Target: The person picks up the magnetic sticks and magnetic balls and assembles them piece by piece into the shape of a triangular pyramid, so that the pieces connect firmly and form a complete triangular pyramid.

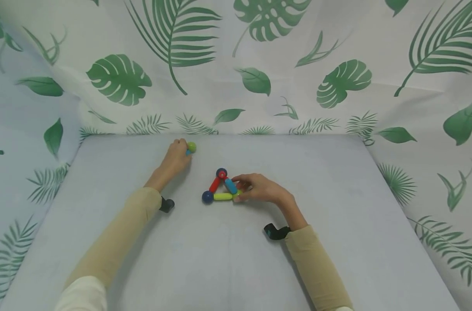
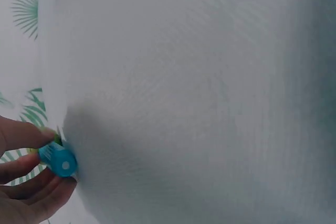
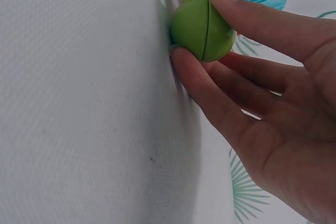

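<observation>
On the table lies a triangle of magnetic rods and balls: a red rod (image 1: 214, 185), a blue rod (image 1: 231, 186) and a yellow-green rod (image 1: 223, 196). Dark blue balls sit at its top corner and its left corner (image 1: 207, 197). A red rod end with a pale dot (image 1: 222, 174) faces up over the top ball. My right hand (image 1: 261, 188) pinches the green ball (image 3: 202, 30) at the right corner between thumb and fingers. Farther back, my left hand (image 1: 176, 156) grips another blue rod (image 2: 62, 162); a lime ball (image 1: 191, 147) shows beside it.
The pale grey table (image 1: 228, 259) meets a leaf-printed cloth (image 1: 216, 95) along its back edge and at both sides. Black wrist cameras, on the left wrist (image 1: 167, 205) and the right wrist (image 1: 276, 232), stick out close over the tabletop.
</observation>
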`<state>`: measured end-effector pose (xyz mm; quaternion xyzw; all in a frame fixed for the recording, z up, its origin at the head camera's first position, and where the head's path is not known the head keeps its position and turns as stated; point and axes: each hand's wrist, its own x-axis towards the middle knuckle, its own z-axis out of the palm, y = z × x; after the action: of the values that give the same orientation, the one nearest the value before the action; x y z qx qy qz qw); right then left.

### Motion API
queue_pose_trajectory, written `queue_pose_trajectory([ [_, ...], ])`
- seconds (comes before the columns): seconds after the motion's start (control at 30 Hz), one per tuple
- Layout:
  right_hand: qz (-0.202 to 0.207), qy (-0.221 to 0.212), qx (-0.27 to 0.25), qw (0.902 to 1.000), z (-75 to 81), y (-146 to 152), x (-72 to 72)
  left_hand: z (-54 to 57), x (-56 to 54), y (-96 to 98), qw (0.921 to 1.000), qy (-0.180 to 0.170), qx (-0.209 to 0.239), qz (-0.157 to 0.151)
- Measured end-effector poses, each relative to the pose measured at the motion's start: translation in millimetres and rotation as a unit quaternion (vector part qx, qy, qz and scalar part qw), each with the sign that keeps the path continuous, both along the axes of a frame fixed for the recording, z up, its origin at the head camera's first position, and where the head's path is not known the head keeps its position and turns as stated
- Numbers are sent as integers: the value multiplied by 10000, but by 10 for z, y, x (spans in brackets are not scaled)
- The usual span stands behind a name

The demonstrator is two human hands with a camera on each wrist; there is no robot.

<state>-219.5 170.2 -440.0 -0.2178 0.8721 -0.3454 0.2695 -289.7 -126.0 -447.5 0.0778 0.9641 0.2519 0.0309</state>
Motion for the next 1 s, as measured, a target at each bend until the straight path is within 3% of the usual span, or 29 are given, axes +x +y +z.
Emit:
queue_pose_trajectory([
  [0.3, 17, 32, 53, 10000, 30, -16, -6, -18, 33, -2, 9999, 71, -22, -133],
  [0.77, 3, -17, 33, 10000, 4, -6, -5, -29, 64, 9, 9993, -217, -160, -243],
  [1.0, -13, -17, 68, 10000, 0, -14, -4, 49, 185, -9, 9995, -212, 51, -238],
])
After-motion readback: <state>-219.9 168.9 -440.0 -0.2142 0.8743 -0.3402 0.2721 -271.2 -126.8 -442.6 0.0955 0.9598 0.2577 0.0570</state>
